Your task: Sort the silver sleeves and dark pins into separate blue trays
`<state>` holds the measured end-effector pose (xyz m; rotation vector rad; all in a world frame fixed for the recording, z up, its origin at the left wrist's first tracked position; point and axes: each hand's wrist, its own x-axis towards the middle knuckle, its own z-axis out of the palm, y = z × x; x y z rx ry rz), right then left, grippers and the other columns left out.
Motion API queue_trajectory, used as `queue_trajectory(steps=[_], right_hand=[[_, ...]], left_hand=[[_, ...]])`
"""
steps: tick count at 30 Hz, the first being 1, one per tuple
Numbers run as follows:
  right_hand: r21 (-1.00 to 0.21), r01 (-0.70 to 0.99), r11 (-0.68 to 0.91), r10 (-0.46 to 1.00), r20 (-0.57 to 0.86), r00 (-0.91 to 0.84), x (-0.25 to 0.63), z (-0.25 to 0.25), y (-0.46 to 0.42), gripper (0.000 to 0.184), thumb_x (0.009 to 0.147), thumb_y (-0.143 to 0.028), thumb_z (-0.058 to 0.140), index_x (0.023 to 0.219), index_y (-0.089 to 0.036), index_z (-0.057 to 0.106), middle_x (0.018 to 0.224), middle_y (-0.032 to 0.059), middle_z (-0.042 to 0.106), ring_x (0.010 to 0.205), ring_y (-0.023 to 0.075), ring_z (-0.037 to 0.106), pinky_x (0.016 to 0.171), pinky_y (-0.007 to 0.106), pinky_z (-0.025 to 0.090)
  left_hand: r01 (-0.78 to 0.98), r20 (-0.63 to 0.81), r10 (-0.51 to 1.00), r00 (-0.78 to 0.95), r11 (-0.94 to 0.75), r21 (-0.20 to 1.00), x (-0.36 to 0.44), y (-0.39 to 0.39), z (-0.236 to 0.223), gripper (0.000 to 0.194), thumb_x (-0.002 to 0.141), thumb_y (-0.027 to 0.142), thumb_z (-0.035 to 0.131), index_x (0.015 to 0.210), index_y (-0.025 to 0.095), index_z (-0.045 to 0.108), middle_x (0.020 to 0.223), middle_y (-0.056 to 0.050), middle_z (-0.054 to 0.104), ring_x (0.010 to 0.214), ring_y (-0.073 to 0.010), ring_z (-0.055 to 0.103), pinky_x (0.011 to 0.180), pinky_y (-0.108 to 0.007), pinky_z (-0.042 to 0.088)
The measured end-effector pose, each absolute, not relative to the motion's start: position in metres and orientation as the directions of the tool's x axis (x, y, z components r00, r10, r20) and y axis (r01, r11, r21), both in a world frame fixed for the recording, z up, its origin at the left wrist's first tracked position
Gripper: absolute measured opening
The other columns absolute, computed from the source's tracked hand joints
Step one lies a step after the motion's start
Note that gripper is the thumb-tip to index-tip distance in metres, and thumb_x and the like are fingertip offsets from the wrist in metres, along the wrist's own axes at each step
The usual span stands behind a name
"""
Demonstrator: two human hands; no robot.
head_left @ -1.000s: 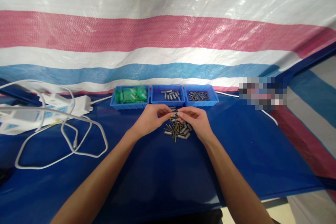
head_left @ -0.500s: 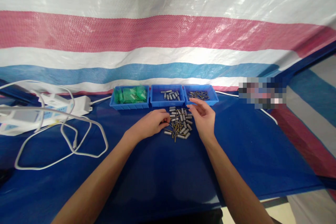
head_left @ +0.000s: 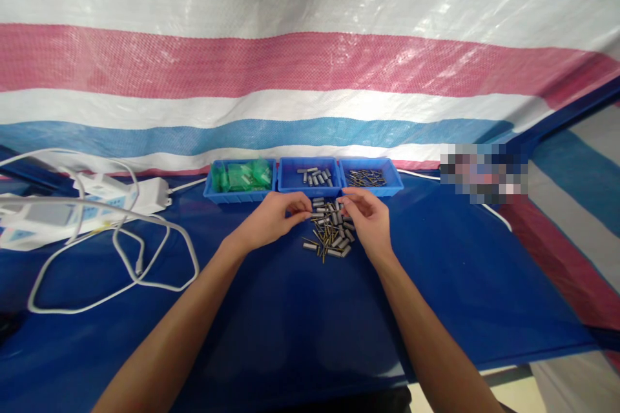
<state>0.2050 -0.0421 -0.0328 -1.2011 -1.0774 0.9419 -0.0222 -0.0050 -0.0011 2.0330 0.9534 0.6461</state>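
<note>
A loose pile of small grey metal cylinders and thin brass pins (head_left: 330, 233) lies on the blue sheet (head_left: 300, 329). My left hand (head_left: 272, 219) rests at the pile's left edge, fingers pinched together at its top. My right hand (head_left: 369, 219) is at the pile's right edge, its fingertips curled in and pinched over the far cylinders. What either pinch holds is too small to make out. Behind the pile stand three blue trays: a left tray (head_left: 208, 193) with green pieces, a middle tray (head_left: 290, 190) with grey cylinders, and a right tray (head_left: 398, 188) with brass pins.
White power strips (head_left: 121, 193) and looping white cables (head_left: 145, 258) lie on the left of the sheet. A striped red, white and blue tarp (head_left: 310, 64) rises behind the trays. The table's front right edge (head_left: 533, 355) drops to the floor.
My right hand has come back from near the right tray to the pile and closed its fingers. My left hand has shifted slightly up along the pile's left edge.
</note>
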Motion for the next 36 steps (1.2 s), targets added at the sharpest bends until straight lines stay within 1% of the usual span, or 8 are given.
queue_trajectory(steps=[3, 7, 16, 21, 26, 29, 32, 36], right_hand=[[-0.994, -0.043, 0.103, 0.989, 0.098, 0.113, 0.204, -0.032, -0.044, 0.026, 0.082, -0.038, 0.083, 0.103, -0.025, 0.078, 0.086, 0.0019, 0.079, 0.070, 0.0173, 0.072, 0.070, 0.033, 0.061], [-0.984, -0.171, 0.041, 0.996, 0.053, -0.067, 0.202, -0.029, -0.047, 0.030, 0.078, -0.037, 0.087, 0.105, -0.026, 0.080, 0.089, 0.0020, 0.081, 0.076, 0.0185, 0.075, 0.075, 0.033, 0.063], [-0.978, -0.208, -0.014, 0.997, 0.001, -0.075, 0.198, -0.029, -0.047, 0.025, 0.073, -0.041, 0.091, 0.091, -0.025, 0.083, 0.086, 0.0022, 0.082, 0.078, 0.0197, 0.076, 0.078, 0.035, 0.065], [-0.994, -0.099, 0.045, 0.999, 0.044, 0.009, 0.201, -0.025, -0.045, 0.026, 0.076, -0.046, 0.087, 0.087, -0.023, 0.082, 0.080, 0.0035, 0.080, 0.066, 0.0179, 0.072, 0.068, 0.033, 0.061], [-0.987, -0.019, 0.157, 0.967, 0.150, 0.205, 0.210, -0.023, -0.043, 0.022, 0.082, -0.043, 0.081, 0.085, -0.021, 0.080, 0.077, 0.0037, 0.078, 0.063, 0.0166, 0.068, 0.063, 0.031, 0.057], [-0.977, 0.012, 0.215, 0.924, 0.207, 0.321, 0.216, -0.024, -0.041, 0.021, 0.085, -0.040, 0.078, 0.096, -0.022, 0.080, 0.092, 0.0054, 0.081, 0.071, 0.0179, 0.071, 0.066, 0.033, 0.058], [-0.976, 0.013, 0.219, 0.901, 0.207, 0.381, 0.219, -0.027, -0.039, 0.030, 0.084, -0.039, 0.078, 0.110, -0.025, 0.077, 0.115, 0.0070, 0.079, 0.084, 0.0207, 0.074, 0.070, 0.035, 0.060], [-0.982, 0.007, 0.188, 0.910, 0.177, 0.376, 0.218, -0.029, -0.039, 0.032, 0.084, -0.039, 0.078, 0.114, -0.026, 0.074, 0.119, 0.0073, 0.078, 0.082, 0.0204, 0.074, 0.070, 0.036, 0.060]], left_hand=[[0.317, 0.185, 0.857, 0.480, -0.366, 0.875, -0.016, -0.008, 0.001, 0.010, 0.091, 0.024, 0.072, 0.098, 0.017, 0.070, 0.090, -0.003, 0.078, 0.081, -0.0164, 0.075, 0.082, -0.028, 0.059], [0.233, 0.216, 0.883, 0.417, -0.333, 0.914, -0.009, -0.012, 0.001, 0.016, 0.086, 0.021, 0.078, 0.098, 0.016, 0.070, 0.087, -0.002, 0.078, 0.078, -0.0153, 0.075, 0.081, -0.027, 0.062], [0.227, 0.273, 0.861, 0.429, -0.395, 0.890, -0.005, -0.013, -0.002, 0.013, 0.086, 0.019, 0.077, 0.097, 0.016, 0.071, 0.085, -0.002, 0.076, 0.075, -0.0131, 0.072, 0.076, -0.025, 0.060], [0.358, 0.247, 0.837, 0.488, -0.450, 0.818, -0.008, -0.011, -0.004, 0.007, 0.089, 0.019, 0.074, 0.093, 0.017, 0.069, 0.084, 0.000, 0.074, 0.074, -0.0130, 0.070, 0.072, -0.024, 0.057], [0.449, 0.156, 0.724, 0.671, -0.565, 0.692, -0.014, -0.009, -0.007, 0.009, 0.089, 0.016, 0.074, 0.097, 0.018, 0.076, 0.090, -0.003, 0.073, 0.079, -0.0149, 0.069, 0.076, -0.026, 0.054], [0.455, 0.091, 0.658, 0.747, -0.607, 0.652, -0.016, -0.008, -0.010, 0.016, 0.088, 0.011, 0.072, 0.101, 0.018, 0.078, 0.098, -0.005, 0.073, 0.085, -0.0166, 0.070, 0.080, -0.026, 0.054], [0.466, 0.052, 0.636, 0.770, -0.616, 0.634, -0.017, -0.007, -0.015, 0.015, 0.087, 0.008, 0.071, 0.096, 0.018, 0.078, 0.099, -0.006, 0.071, 0.087, -0.0171, 0.069, 0.081, -0.026, 0.052], [0.481, 0.032, 0.627, 0.778, -0.627, 0.613, -0.017, -0.008, -0.018, 0.012, 0.091, 0.009, 0.066, 0.091, 0.018, 0.075, 0.097, -0.005, 0.068, 0.084, -0.0169, 0.067, 0.078, -0.026, 0.051]])
